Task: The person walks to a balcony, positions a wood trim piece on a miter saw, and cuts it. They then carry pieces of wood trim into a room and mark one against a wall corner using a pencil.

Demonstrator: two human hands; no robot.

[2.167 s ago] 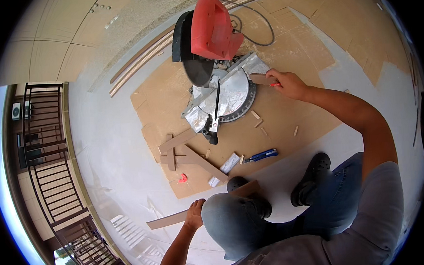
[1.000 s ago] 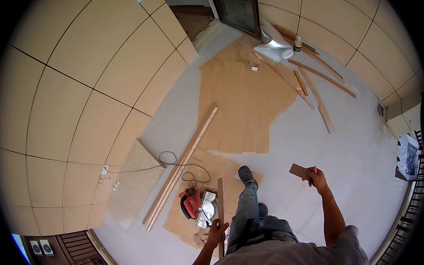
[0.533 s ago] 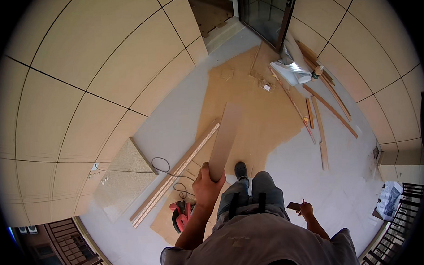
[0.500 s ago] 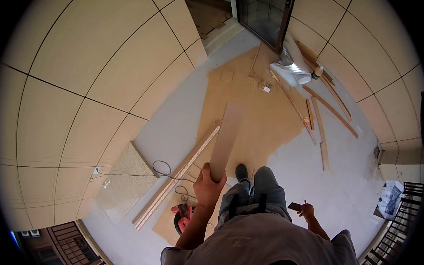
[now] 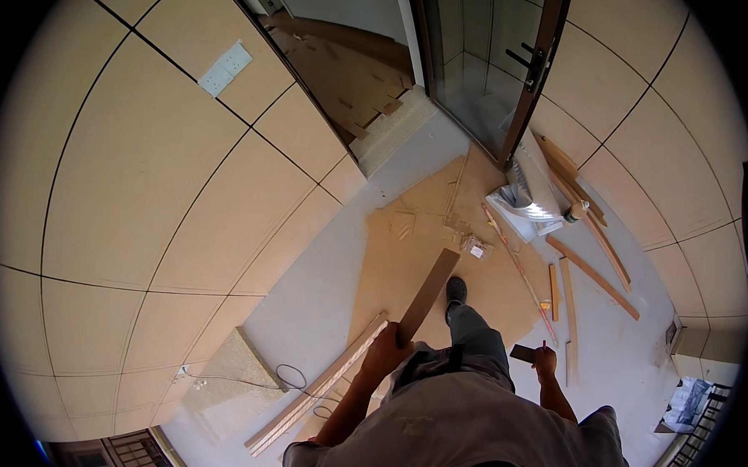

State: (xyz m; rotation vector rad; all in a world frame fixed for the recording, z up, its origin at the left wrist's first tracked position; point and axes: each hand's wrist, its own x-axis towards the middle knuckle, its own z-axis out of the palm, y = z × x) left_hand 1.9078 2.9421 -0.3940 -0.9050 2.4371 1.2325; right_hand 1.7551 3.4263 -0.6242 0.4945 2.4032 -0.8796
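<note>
My left hand (image 5: 384,351) is closed around the lower end of a flat brown wooden board (image 5: 429,296), which slants up and away in front of my left side. In my right hand (image 5: 545,361), lower and off to the right, are a small dark flat rectangular piece (image 5: 523,354) and a slim red pencil-like stick (image 5: 544,344). What exactly the dark piece is, I cannot make out. One dark shoe (image 5: 456,290) is on the brown sheet covering the floor (image 5: 392,274).
Ahead, a glass door (image 5: 488,70) stands open beside a stone threshold (image 5: 399,128). Wood strips (image 5: 593,278), a silvery roll (image 5: 533,195) and a red-and-white rod (image 5: 517,261) lie at right. Long boards (image 5: 314,390), a cable (image 5: 290,377) and a stone slab (image 5: 238,373) lie at left.
I have stepped forward and the view has tipped up toward the doorway. The board in my left hand now points more to the right. The red power tool at left has left the view.
</note>
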